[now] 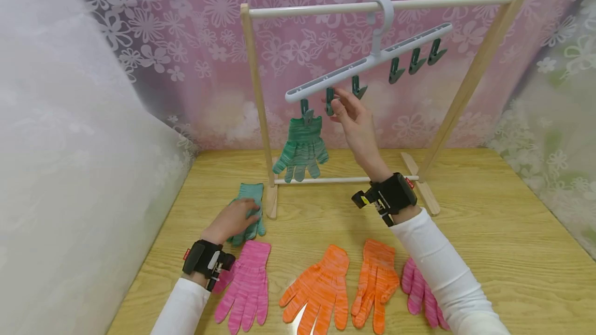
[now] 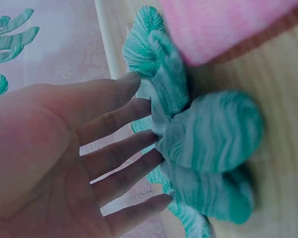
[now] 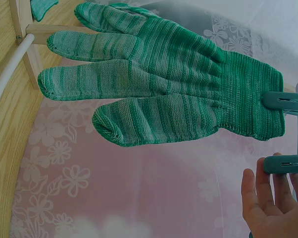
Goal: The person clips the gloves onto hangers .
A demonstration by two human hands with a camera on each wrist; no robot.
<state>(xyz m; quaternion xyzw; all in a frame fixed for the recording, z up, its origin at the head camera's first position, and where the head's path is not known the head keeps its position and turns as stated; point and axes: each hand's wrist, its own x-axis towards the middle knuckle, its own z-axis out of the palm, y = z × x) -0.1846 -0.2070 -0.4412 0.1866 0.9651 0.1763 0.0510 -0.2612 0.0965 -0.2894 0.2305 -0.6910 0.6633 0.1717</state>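
Note:
My right hand (image 1: pixel 358 128) is raised to the hanger and holds a dark green clip (image 1: pixel 330 101), with the thumb on one side and fingers behind it. Beside that clip, a green striped knit glove (image 1: pixel 304 143) hangs fingers-down from the end clip (image 1: pixel 304 111). In the right wrist view the hanging glove (image 3: pixel 154 74) fills the upper part, and my fingers (image 3: pixel 264 188) lie behind the clip (image 3: pixel 285 163). Low on the left, my left hand (image 1: pixel 235 218) touches a second green glove (image 1: pixel 253 193) on the table. Its fingers reach out fairly straight to the bunched glove (image 2: pixel 208 134).
The white hanger (image 1: pixel 335 74) tilts on the rod (image 1: pixel 312 10) of a wooden stand (image 1: pixel 470 76), with several free clips (image 1: pixel 416 61). Along the table's front lie a pink glove (image 1: pixel 249 283), two orange gloves (image 1: pixel 321 288) and another pink one (image 1: pixel 419 288), partly behind my right sleeve.

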